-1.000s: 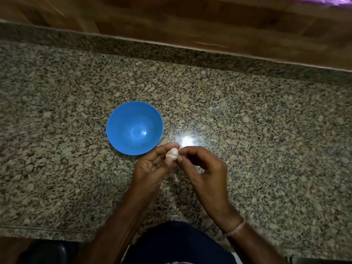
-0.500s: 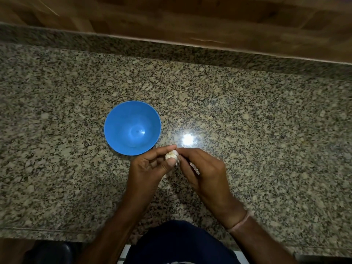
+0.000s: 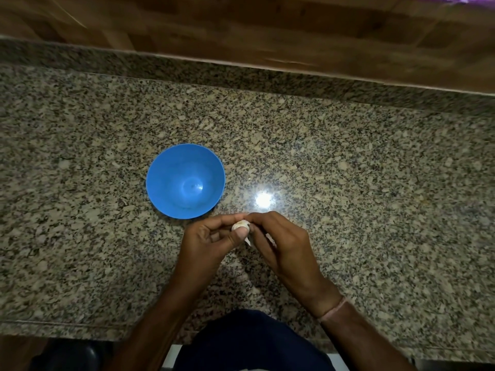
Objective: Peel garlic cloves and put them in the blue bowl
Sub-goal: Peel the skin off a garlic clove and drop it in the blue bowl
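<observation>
A small white garlic piece (image 3: 240, 224) is held just in front of the blue bowl (image 3: 160, 188), which stands on the granite counter and looks empty. My left hand (image 3: 211, 236) pinches the garlic between thumb and fingers. From the right, the fingertips of my right hand (image 3: 278, 241) meet the same garlic. A pale strip of papery skin (image 3: 247, 241) hangs down between the two hands. Most of the garlic is hidden by my fingers.
The speckled granite counter (image 3: 375, 196) stretches left and right of the hands, with a bright light reflection (image 3: 263, 200) right of the bowl. A granite upstand and a wooden wall (image 3: 241, 30) close the back. The counter's front edge runs near my body.
Both hands have stayed on the garlic and closed in on it, the right hand turning more over it. A strip of skin now hangs between them.
</observation>
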`<state>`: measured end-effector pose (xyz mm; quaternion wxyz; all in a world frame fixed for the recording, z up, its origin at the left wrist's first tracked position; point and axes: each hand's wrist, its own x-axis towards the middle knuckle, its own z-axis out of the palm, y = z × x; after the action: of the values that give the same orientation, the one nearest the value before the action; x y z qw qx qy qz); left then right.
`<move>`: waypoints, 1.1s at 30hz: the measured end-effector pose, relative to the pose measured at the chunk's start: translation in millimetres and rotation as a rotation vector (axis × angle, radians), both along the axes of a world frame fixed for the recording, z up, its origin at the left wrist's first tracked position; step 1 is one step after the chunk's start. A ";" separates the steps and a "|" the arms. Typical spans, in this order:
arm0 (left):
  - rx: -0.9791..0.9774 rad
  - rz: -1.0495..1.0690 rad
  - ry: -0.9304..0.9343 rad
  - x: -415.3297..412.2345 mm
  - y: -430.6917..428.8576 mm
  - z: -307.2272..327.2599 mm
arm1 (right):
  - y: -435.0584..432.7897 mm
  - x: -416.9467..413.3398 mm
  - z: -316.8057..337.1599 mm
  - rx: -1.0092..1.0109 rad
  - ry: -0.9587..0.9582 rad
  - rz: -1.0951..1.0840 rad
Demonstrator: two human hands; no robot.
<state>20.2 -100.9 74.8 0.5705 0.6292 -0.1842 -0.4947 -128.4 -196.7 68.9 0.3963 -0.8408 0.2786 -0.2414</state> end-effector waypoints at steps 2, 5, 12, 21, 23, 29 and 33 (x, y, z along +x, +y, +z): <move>0.010 -0.008 0.012 -1.6 2.3 -3.4 | 1.0 0.2 -4.3 -0.037 0.031 0.000; 0.013 -0.009 0.038 -5.5 6.4 -5.8 | 6.2 -0.5 -9.4 0.060 0.010 -0.033; 0.095 -0.085 -0.090 -16.1 20.5 -13.0 | 27.2 -8.8 -27.8 0.362 -0.015 -0.168; 0.210 -0.193 -0.586 -17.6 36.8 -32.4 | 41.4 -17.9 -54.3 0.590 0.064 -0.180; 0.218 -0.213 -0.708 -13.9 35.7 -37.5 | 41.8 -21.6 -62.4 0.652 0.055 -0.226; 0.235 -0.432 -1.103 -2.9 25.6 -75.9 | 45.3 -45.6 -78.5 0.279 0.342 -0.130; 0.297 -0.358 -1.248 -19.2 48.8 -76.0 | 49.8 -42.4 -77.9 0.152 0.474 -0.052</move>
<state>1.0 -52.1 -1.2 0.1731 0.8291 -0.5114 -0.1451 -170.8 -146.9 -8.9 0.3759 -0.8343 0.4025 -0.0259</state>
